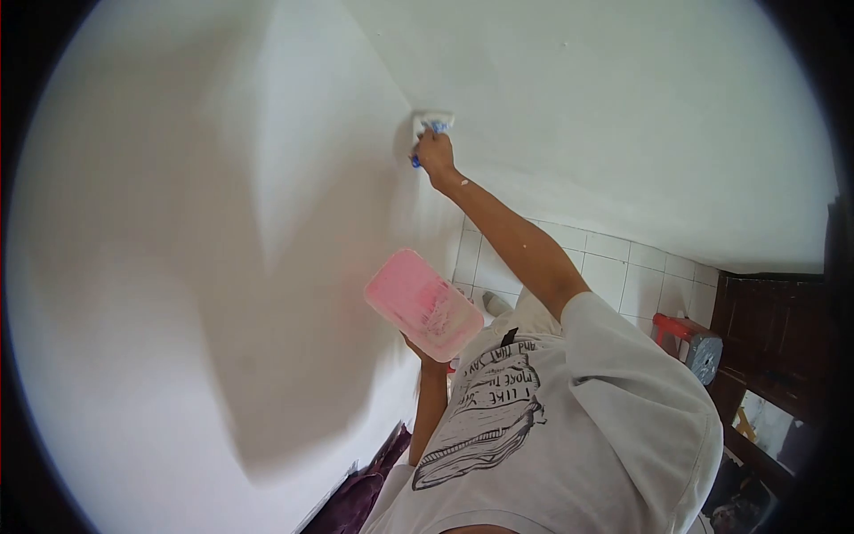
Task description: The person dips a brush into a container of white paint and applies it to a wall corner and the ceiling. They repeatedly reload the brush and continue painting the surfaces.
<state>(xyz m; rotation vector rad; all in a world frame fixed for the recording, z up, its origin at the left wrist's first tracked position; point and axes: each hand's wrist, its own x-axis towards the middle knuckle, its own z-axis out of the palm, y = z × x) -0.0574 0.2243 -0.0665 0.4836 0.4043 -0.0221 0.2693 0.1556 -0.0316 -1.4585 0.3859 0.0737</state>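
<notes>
My right hand (435, 149) is closed around a blue-handled scraper (434, 117), whose broad whitish blade rests against the wall close to the corner. Part of the blue grip shows below my fingers. Lower down, my left hand (431, 356) supports a pink plastic tub (418, 298) from underneath, and most of its fingers are hidden behind it. White paste smears the inside of the tub, thickest toward its right end. White specks dot my right wrist and forearm.
White walls meet at a corner (396, 84) ahead. White floor tiles (614, 262) lie below, with one foot (496, 303) showing. A red stool (680, 334) with a grey top stands at right beside dark wooden furniture (765, 329). Dark purple fabric (360, 489) lies at lower left.
</notes>
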